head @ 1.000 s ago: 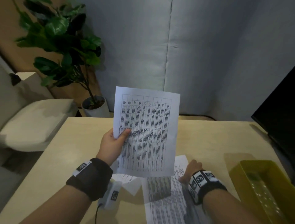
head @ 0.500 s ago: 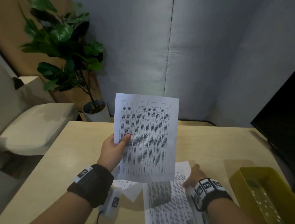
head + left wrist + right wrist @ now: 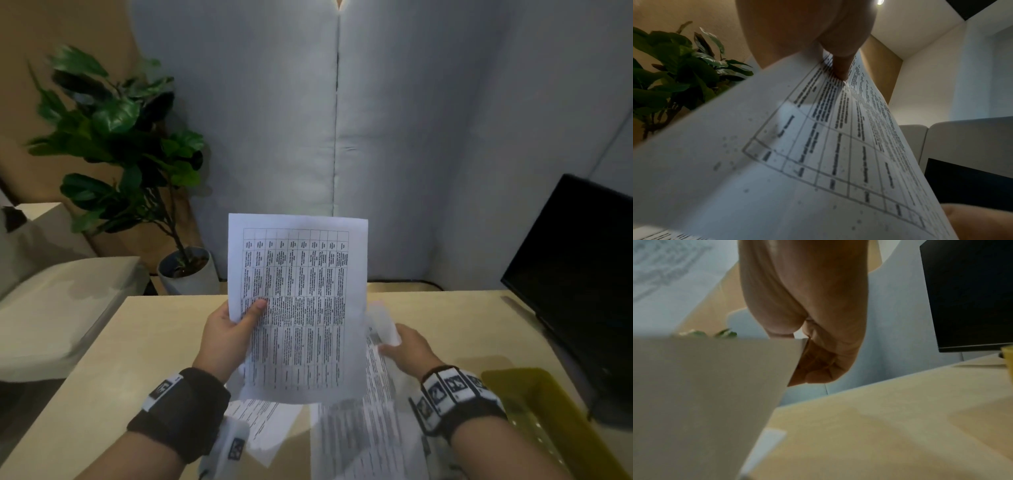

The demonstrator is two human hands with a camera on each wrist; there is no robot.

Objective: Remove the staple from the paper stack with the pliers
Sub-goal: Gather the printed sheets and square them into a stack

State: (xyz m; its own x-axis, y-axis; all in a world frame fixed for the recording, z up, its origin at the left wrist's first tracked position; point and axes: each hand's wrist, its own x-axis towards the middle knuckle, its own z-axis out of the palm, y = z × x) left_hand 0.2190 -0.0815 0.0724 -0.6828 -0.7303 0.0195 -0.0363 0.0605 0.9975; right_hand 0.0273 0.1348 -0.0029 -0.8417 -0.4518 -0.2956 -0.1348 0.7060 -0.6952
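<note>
Left hand (image 3: 228,337) holds a printed sheet (image 3: 298,308) upright; right hand (image 3: 407,349) pinches another sheet's (image 3: 383,322) corner.

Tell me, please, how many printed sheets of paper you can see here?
3, perhaps more hidden: a table-printed sheet held upright by the left hand; a sheet lifted off the table by the right hand; one lying flat beneath.
</note>
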